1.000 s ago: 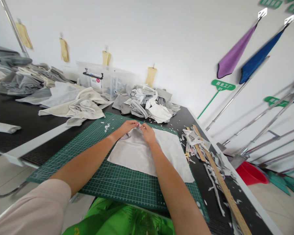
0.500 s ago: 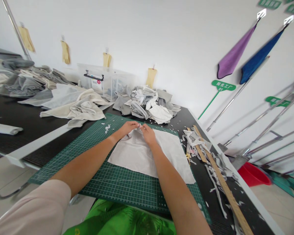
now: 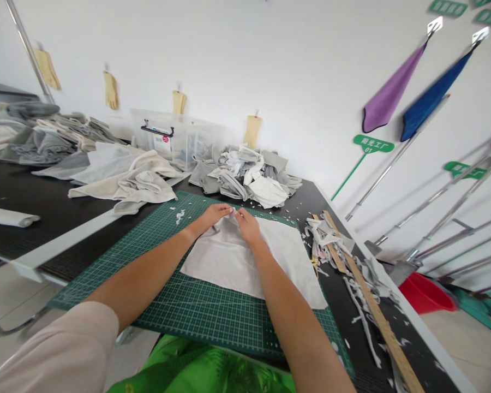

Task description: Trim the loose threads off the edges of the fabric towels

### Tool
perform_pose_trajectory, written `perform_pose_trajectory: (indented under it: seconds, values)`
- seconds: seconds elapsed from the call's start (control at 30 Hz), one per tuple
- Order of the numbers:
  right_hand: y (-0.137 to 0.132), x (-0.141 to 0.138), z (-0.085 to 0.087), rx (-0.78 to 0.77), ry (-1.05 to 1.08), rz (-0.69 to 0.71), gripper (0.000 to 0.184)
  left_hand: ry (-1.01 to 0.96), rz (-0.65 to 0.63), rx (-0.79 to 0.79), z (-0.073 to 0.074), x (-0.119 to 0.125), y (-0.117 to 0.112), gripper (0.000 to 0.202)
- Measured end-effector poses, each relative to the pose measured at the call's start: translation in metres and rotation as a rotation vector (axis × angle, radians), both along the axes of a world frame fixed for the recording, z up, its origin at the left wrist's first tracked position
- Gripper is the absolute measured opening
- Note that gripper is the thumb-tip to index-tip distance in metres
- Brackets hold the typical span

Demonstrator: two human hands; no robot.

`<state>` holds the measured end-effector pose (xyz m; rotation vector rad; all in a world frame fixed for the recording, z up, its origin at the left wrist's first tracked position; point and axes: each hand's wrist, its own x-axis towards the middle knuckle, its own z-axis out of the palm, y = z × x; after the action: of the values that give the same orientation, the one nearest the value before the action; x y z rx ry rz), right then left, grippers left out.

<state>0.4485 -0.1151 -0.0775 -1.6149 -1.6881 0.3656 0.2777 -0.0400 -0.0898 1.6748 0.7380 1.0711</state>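
Note:
A pale grey cloth (image 3: pixel 225 262) lies on the green cutting mat (image 3: pixel 167 305), its far edge lifted and bunched where I hold it. My left hand (image 3: pixel 216 215) pinches that far edge between thumb and fingers. Close beside it, my right hand (image 3: pixel 246 222) pinches the same edge, and the fingertips of both hands almost meet. A small light bit of the cloth shows between them. The right part of the cloth spreads flat past my right forearm, with a corner near the mat's right side.
Piles of grey and white cloths (image 3: pixel 265 188) and a clear plastic box (image 3: pixel 155 131) stand at the back. Cloth scraps (image 3: pixel 327 234) and a wooden ruler (image 3: pixel 378 311) lie along the right edge. A red bucket (image 3: pixel 427 295) sits on the floor.
The view has shifted very slightly. Both hands keep their pinch on the cloth's far edge, with hardly any movement.

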Motion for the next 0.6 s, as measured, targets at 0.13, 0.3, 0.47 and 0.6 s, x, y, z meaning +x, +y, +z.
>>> perform_pose_trajectory:
  seconds: [0.13,0.3,0.47,0.6]
  values:
    - [-0.0004,-0.0007,-0.0007,-0.011,0.006,-0.009,0.040,-0.004,-0.011,-0.001,-0.0013,-0.0002,0.0017,0.051]
    - [0.0004,-0.0012,-0.0017,-0.015,0.009,-0.005,0.043,-0.017,-0.014,-0.018,-0.0037,0.0004,0.0049,0.050]
    - [0.0009,-0.0015,-0.0020,0.000,-0.005,0.001,0.041,-0.005,0.003,0.009,-0.0026,0.0007,0.0047,0.051]
    - [0.0011,-0.0021,-0.0027,0.006,-0.019,0.001,0.039,-0.007,0.003,0.003,-0.0007,-0.0002,0.0025,0.050]
